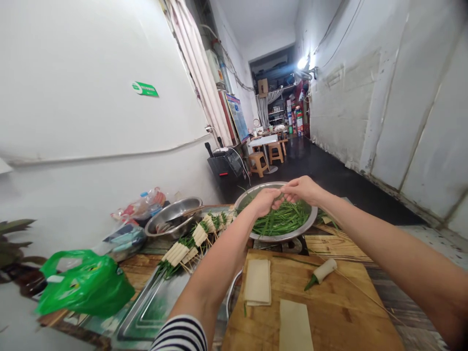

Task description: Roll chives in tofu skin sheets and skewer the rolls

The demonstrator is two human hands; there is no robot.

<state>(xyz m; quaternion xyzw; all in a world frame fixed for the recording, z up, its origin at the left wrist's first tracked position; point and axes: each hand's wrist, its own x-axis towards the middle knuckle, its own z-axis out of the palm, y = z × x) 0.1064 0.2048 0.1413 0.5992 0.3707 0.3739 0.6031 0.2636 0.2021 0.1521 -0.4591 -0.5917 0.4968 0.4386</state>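
My left hand (267, 201) and my right hand (300, 189) meet above a metal bowl (239, 204) full of long green chives (283, 220). The fingers of both are pinched together, fingertips nearly touching; whatever is between them is too small to make out. Nearer to me lies a wooden cutting board (329, 317). On its left rests a stack of pale tofu-skin sheets (258, 282), with a single sheet (295, 325) closer to me. Toward the right, a roll of that sheet (325, 271) wraps some greens, and a thin wooden skewer (369, 296) runs from it.
Left of the board, a metal tray (146, 317) holds several skewered rolls (179, 252). Beyond it are a second metal bowl (175, 214), plastic bags (141, 207) and a green bag (86, 282). Stools (258, 163) and a table (263, 140) stand farther down the room.
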